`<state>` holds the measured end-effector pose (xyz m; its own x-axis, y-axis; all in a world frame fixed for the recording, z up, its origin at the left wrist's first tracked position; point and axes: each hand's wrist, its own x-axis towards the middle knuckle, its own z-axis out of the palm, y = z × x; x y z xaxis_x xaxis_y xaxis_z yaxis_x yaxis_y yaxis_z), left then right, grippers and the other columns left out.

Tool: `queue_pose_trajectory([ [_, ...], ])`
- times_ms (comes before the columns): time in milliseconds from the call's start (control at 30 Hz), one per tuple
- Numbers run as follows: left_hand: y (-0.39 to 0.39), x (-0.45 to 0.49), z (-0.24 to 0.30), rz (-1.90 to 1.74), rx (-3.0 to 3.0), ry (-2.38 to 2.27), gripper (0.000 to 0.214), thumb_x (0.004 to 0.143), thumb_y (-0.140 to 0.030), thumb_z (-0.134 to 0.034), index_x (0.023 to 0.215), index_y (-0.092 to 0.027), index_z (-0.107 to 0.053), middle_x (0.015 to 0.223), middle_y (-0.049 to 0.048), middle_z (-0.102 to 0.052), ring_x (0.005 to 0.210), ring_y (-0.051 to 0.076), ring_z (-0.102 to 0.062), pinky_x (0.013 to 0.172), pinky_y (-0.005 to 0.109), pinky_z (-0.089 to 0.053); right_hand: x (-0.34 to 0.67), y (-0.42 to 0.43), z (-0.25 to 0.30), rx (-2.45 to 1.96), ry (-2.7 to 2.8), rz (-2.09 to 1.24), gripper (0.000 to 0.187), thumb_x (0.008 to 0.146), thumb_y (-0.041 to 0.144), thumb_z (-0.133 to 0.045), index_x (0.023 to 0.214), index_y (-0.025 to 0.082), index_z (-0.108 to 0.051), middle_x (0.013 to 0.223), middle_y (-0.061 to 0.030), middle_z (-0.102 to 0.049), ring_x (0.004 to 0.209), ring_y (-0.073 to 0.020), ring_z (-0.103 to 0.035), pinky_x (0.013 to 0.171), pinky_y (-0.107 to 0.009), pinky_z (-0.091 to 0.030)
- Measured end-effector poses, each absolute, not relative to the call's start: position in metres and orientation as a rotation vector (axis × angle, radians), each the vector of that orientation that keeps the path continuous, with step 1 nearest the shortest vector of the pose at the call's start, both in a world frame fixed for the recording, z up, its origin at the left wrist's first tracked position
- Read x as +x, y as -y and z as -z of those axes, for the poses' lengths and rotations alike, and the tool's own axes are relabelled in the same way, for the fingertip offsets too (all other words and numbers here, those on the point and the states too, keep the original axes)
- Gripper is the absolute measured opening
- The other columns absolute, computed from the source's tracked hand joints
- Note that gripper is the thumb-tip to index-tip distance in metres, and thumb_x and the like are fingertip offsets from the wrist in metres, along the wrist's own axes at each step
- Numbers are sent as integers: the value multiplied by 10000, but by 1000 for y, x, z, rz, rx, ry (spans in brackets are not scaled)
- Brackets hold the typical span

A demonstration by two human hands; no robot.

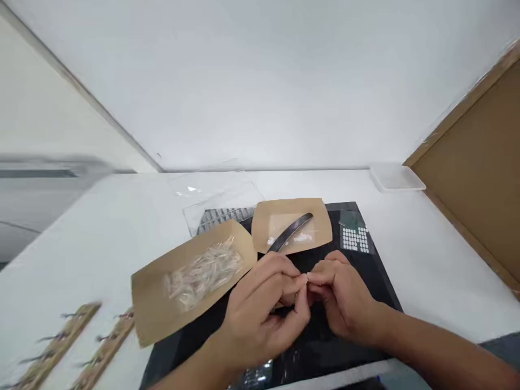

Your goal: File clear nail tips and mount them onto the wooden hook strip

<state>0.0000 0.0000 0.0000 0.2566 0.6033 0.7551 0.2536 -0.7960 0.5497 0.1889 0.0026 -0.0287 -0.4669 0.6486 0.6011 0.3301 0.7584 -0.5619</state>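
My left hand (264, 311) and my right hand (345, 300) meet above the black mat (325, 346), fingertips touching. Each one pinches thumb against fingers, closed at a tiny pale bit too small to name. Just beyond my left hand's knuckles, a dark curved strip (290, 230), like a nail file, rests across a small cardboard tray (323, 222). Small white pieces (303, 237) lie in that tray. Left of my hands, a larger cardboard tray (148, 281) holds a heap of clear plastic packets (207, 271).
A sheet of white dots (355, 240) lies at the mat's right. Clear plastic lids (215, 197) sit behind the trays. Two wooden strips with metal pegs (60, 344) (108, 346) are at lower left. A translucent tray (397, 177) stands by the cardboard wall (479, 162) at right.
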Motion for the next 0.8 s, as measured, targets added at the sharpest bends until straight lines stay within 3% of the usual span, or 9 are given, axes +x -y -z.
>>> queue_pose_trajectory([
  [433,-11,-10,-7,-1438,2373,-635,194,895,65,-694,933,-120,-650,890,61,-659,818,165,-647,687,301,-563,188,-1,29,-700,2033,-430,194,1041,67,-431,1145,227,-470,765,46,-690,640,-129,-644,786,-333,-424],
  [800,-8,-12,-10,-1305,2310,-637,203,937,45,-638,897,-151,-602,885,48,-633,815,152,-609,695,284,-552,190,0,29,-710,2074,-405,266,937,-9,-451,1034,238,-469,741,66,-688,633,-124,-646,781,-341,-389],
])
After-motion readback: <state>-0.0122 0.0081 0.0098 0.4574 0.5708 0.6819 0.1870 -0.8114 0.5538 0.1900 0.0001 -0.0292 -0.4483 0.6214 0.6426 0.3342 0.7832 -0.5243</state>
